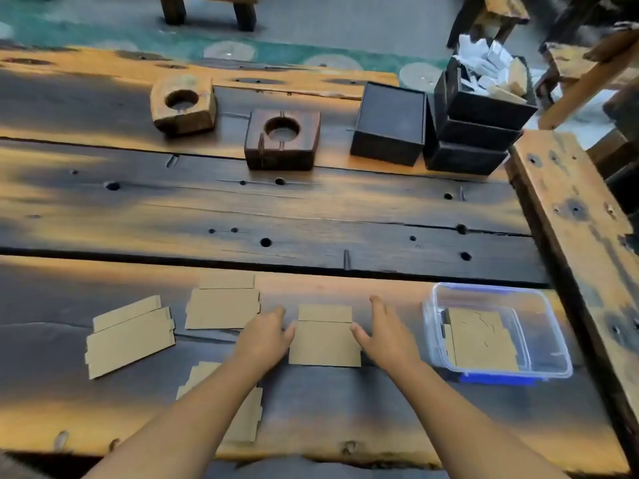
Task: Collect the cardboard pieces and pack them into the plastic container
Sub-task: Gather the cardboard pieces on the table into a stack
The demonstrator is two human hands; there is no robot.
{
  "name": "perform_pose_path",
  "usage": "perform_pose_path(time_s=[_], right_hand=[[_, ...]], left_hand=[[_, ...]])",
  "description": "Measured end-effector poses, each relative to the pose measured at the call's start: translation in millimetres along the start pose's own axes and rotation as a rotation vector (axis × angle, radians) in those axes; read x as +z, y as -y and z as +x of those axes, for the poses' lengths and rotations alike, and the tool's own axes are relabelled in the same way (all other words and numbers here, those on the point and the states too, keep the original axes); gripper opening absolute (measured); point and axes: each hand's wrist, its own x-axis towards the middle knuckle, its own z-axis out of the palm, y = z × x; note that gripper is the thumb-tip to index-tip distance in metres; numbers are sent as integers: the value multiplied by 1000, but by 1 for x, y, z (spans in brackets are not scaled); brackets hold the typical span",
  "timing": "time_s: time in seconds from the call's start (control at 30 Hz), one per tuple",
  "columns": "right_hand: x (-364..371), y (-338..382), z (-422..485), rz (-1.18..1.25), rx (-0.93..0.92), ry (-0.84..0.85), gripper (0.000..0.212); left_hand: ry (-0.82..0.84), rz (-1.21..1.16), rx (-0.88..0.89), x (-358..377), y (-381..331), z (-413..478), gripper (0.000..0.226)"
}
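Flat brown cardboard pieces lie on the near part of the wooden table. One piece [325,337] sits between my hands: my left hand [268,335] touches its left edge and my right hand [385,333] its right edge, fingers spread. Neither hand has lifted it. Another piece [223,305] lies just to the left, one more [129,335] at the far left, and a fourth [247,420] is partly hidden under my left forearm. The clear plastic container [553,340] with blue clips stands to the right, with cardboard [480,337] lying flat inside.
Two wooden blocks with round holes [183,105] [281,138] stand at the back of the table. Black boxes [389,122] and a stack of them holding paper scraps [480,98] stand back right. A raised wooden beam [574,216] borders the right side.
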Motion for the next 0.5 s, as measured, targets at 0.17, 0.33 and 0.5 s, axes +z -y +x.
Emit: perform_pose_path(time_s=[0.17, 0.33, 0.5], right_hand=[[17, -15, 8, 149, 175, 144, 33], [27, -23, 14, 265, 285, 190, 15], [35, -30, 21, 317, 341, 171, 8]], left_hand=[[108, -297, -211, 15, 10, 8, 23], [127, -367, -293, 27, 24, 16, 14], [145, -364, -295, 37, 25, 21, 16]])
